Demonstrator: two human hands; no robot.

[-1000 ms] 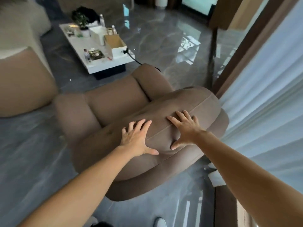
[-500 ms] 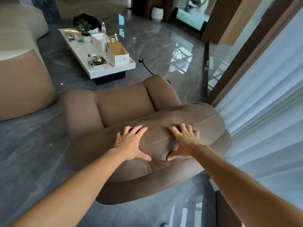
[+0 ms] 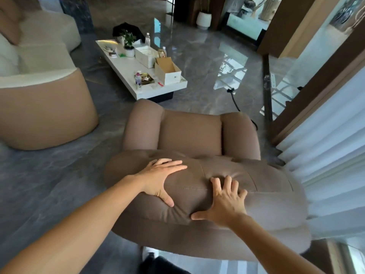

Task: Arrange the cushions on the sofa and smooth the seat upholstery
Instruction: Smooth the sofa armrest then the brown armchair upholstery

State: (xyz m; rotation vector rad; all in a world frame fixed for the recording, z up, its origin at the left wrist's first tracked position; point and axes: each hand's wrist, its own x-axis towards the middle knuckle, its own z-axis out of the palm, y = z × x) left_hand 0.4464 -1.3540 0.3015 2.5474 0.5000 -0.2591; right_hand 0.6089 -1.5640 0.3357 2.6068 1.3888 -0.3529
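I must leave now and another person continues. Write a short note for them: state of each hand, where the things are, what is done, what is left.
Left hand: open, flat on the left part of the back cushion of the brown armchair.
Right hand: open, fingers spread, pressing the cushion's middle; no grip on anything.
Done: the cushion sits on the chair back.
Left: creases show between the hands, so keep smoothing. The seat looks untouched. The beige sofa to the left is not yet tended.

Single head cam, wide-angle, looking forward and steeply down from behind the brown fabric armchair (image 3: 189,135), close. Both forearms enter from bottom corners; white low coffee table (image 3: 126,70) upper centre.
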